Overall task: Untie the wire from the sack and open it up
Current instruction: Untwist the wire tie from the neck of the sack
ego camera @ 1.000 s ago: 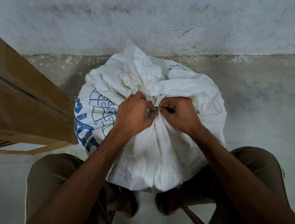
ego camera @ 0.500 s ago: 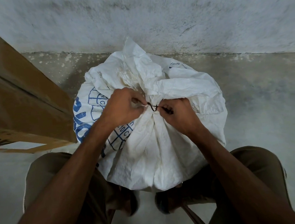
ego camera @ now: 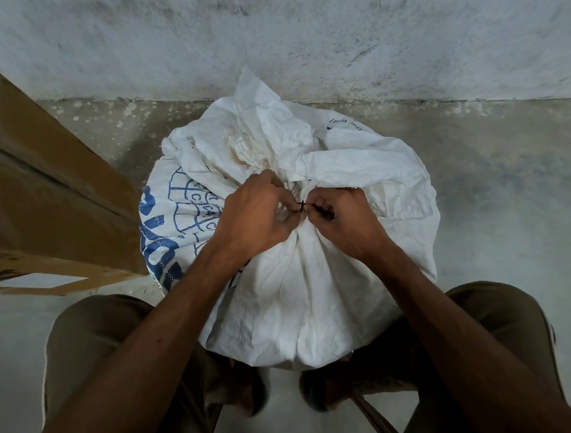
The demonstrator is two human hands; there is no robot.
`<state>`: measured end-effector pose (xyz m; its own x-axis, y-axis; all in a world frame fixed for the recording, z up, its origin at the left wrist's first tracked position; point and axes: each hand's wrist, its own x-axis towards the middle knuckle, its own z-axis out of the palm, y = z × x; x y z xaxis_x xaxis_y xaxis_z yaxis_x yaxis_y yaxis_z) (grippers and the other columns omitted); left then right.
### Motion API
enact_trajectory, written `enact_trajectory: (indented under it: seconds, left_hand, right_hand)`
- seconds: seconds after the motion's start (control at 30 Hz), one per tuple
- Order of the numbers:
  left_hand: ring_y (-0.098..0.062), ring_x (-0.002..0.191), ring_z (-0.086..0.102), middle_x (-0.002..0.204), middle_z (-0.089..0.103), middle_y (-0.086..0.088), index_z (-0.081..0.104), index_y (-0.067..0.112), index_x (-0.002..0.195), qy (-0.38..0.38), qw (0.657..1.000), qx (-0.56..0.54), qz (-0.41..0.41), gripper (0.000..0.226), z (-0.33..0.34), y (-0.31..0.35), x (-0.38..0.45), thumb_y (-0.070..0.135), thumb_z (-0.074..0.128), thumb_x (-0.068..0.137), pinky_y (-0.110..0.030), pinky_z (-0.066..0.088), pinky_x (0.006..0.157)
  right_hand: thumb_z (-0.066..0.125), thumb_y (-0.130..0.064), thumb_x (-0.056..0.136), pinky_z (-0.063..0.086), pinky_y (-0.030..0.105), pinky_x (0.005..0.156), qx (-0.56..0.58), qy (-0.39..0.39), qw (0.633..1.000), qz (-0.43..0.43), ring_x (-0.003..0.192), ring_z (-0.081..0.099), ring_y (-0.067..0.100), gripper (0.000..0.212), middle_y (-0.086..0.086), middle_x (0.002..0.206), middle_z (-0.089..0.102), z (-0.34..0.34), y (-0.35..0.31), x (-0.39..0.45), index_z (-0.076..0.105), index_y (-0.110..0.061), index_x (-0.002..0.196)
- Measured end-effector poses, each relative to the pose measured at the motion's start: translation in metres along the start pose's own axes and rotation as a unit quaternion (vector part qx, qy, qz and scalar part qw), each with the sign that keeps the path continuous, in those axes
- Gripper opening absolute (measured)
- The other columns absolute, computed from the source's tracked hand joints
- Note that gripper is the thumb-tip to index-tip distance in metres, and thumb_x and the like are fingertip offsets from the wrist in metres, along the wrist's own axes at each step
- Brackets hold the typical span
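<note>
Fingers (ego camera: 289, 212) of both hands pinched on thin dark twisted wire (ego camera: 302, 206), at gathered neck of crumpled white woven sack (ego camera: 303, 283) directly beneath. Best unwound patiently, neck held steady.

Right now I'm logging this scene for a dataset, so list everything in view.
sack: one, white with blue print, on the floor between the knees, neck gathered
wire: one, dark, at the gathered neck between both hands
cardboard box: one, brown, left of the sack
floor: grey concrete
wall: whitish, behind the sack
trousers: olive, both knees
left hand: pinching at the wire
right hand: pinching the wire
</note>
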<state>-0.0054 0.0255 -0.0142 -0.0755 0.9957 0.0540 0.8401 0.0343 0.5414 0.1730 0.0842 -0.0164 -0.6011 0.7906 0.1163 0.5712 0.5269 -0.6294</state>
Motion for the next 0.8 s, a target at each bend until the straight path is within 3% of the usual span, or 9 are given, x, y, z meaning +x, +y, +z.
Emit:
enact_trajectory:
  seconds: [0.17, 0.3, 0.47, 0.63, 0.8]
  left_hand:
    - [-0.016, 0.09, 0.062, 0.097, 0.061, 0.009, 0.075, 0.034, 0.086, 0.022, 0.999, 0.015, -0.022, 0.016, 0.005, 0.004, 0.002, 0.045, 0.078, 0.076, -0.035, 0.054, 0.072]
    - [-0.013, 0.081, 0.064, 0.09, 0.065, 0.009, 0.073, 0.029, 0.089, 0.055, 0.997, -0.013, -0.044, 0.025, 0.006, 0.007, 0.0, 0.039, 0.084, 0.069, -0.03, 0.053, 0.07]
    - [-0.017, 0.084, 0.064, 0.095, 0.064, 0.004, 0.075, 0.029, 0.094, 0.068, 0.996, -0.014, -0.051, 0.025, 0.012, 0.008, -0.002, 0.037, 0.084, 0.072, -0.034, 0.055, 0.069]
    - [-0.019, 0.087, 0.063, 0.098, 0.06, 0.002, 0.073, 0.025, 0.098, 0.042, 0.999, -0.006, -0.014, 0.024, 0.011, 0.005, 0.002, 0.037, 0.081, 0.079, -0.036, 0.055, 0.069]
    - [-0.012, 0.085, 0.065, 0.095, 0.062, 0.008, 0.076, 0.031, 0.091, 0.029, 0.997, -0.065, -0.021, 0.015, 0.007, 0.004, 0.005, 0.031, 0.077, 0.076, -0.037, 0.056, 0.074]
  right_hand:
    - [0.068, -0.006, 0.086, 0.051, 0.034, 0.062, 0.004, 0.002, 1.0, -0.001, 0.057, 0.058, 0.011, 0.01, -0.007, 0.064, 0.063, 0.0, 0.0, 0.0, 0.07, -0.013, 0.078]
    - [0.068, -0.006, 0.086, 0.05, 0.033, 0.062, -0.002, -0.002, 1.0, -0.007, 0.058, 0.058, 0.013, 0.008, -0.006, 0.064, 0.064, 0.001, 0.001, 0.0, 0.07, -0.012, 0.081]
    - [0.065, -0.005, 0.085, 0.049, 0.031, 0.062, -0.006, -0.002, 1.0, -0.008, 0.058, 0.056, 0.012, 0.01, -0.007, 0.064, 0.063, 0.001, 0.001, 0.001, 0.069, -0.012, 0.079]
    - [0.067, -0.006, 0.086, 0.048, 0.024, 0.063, 0.012, 0.015, 1.0, -0.001, 0.059, 0.059, 0.007, 0.011, -0.008, 0.068, 0.068, -0.002, 0.002, 0.0, 0.072, -0.014, 0.08]
    - [0.071, -0.005, 0.084, 0.055, 0.03, 0.066, 0.052, 0.052, 0.997, 0.029, 0.064, 0.068, 0.012, 0.008, -0.004, 0.072, 0.074, 0.001, 0.0, -0.001, 0.076, -0.011, 0.081]
